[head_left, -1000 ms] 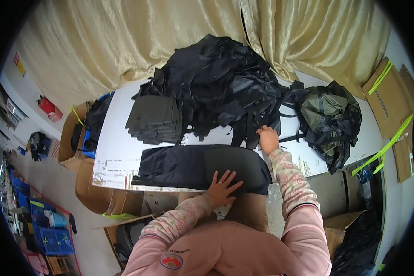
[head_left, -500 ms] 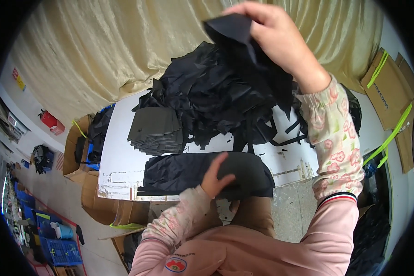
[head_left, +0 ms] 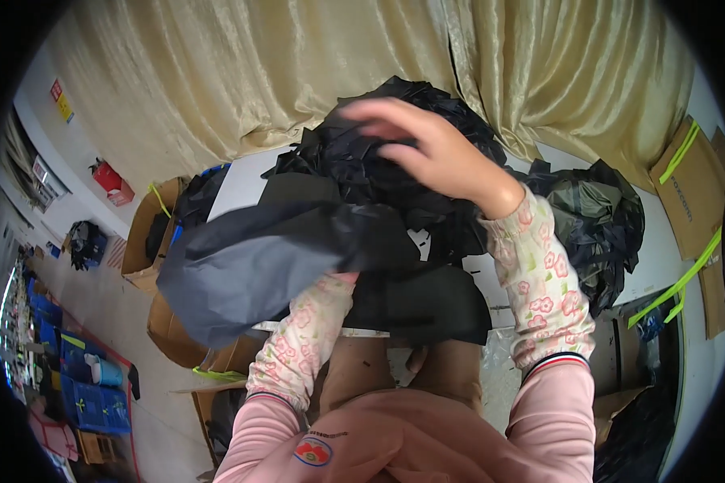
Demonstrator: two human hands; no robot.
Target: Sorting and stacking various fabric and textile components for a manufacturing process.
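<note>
White table (head_left: 238,190); black sheet (head_left: 242,262) now off right fingers (head_left: 401,115).

Workshop floor with a sheet-material worktable

This looks like a workshop or small factory. A white flat-topped table (head_left: 244,183) bears a large heap of thin black sheet material (head_left: 362,165). An open brown cardboard box (head_left: 140,278) stands beside it; blue plastic mesh crates (head_left: 97,406) sit farther off on the pale floor (head_left: 165,386). Shiny gold fabric curtains (head_left: 193,80) hang behind.
</note>
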